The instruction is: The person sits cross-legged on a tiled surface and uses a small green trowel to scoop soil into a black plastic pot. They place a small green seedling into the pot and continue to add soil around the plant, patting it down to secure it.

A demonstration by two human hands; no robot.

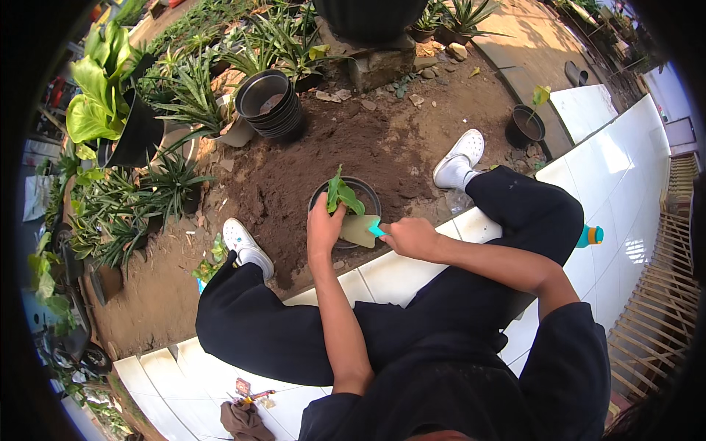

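Between my feet a round black plastic plant pot (377, 199) stands on loose dark soil (259, 193). My left hand (324, 225) is at the pot's left side, its fingers around the base of a small green leafy seedling (345, 194). The stem and roots are hidden by the hand and leaves. My right hand (412, 237) grips the turquoise handle of a garden trowel (359, 230). The trowel's wide blade lies over the near part of the pot, next to my left fingers. Whether the blade carries soil cannot be made out.
A stack of black pots (270, 105) stands beyond the soil, near spiky potted plants (193, 99). At right is a pot with a small plant (525, 127). White tiles (380, 275) edge the ground. A brown cloth (242, 421) and a turquoise bottle (591, 236) lie on the tiles.
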